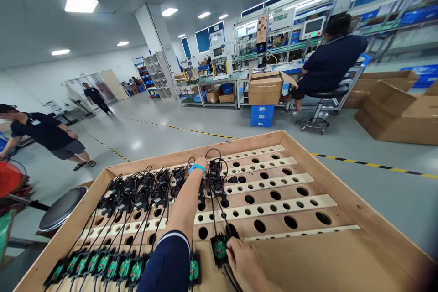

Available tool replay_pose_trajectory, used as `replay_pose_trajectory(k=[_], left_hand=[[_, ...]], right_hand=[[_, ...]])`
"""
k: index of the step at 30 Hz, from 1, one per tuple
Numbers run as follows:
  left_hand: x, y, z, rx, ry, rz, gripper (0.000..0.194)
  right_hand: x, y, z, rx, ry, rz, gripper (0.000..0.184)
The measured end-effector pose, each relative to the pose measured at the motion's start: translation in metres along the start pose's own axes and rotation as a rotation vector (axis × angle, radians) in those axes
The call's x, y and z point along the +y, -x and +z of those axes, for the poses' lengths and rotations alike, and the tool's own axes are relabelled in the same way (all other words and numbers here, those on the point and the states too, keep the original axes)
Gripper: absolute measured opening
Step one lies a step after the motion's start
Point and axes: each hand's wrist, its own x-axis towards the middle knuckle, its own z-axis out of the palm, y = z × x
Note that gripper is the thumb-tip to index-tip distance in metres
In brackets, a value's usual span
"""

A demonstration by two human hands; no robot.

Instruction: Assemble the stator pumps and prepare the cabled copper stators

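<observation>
Harness (219,210), lengthwise away, right hand (244,262) gripping

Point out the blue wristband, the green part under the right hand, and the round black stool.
Blue wristband (197,168), head view, middle of the band.
Green part (220,249), head view, its green face.
Black stool (61,208), head view, seat top.

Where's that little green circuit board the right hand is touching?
The green board sits near the front edge of the wooden tray, at the right hand, right of the row of boards.
</observation>
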Motion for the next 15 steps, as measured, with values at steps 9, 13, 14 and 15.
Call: replay_pose_trajectory(k=[9,13,14,15], left_hand=[[-0.005,0.073,0.043,0.174,-0.122,0.248,0.029],[-0.035,0.195,0.083,0.168,-0.111,0.341,0.037],[-0.044,0.227,0.099,0.155,-0.111,0.363,0.044],[-0.052,0.256,0.116,0.168,-0.082,0.4,0.054]], right_hand=[[-0.027,0.027,-0.011,-0.304,-0.117,-0.06,0.04],[-0.038,0.038,-0.009,-0.33,-0.229,-0.095,0.047],[-0.039,0.041,-0.009,-0.324,-0.252,-0.102,0.049],[-0.039,0.044,-0.008,-0.314,-0.275,-0.109,0.05]])
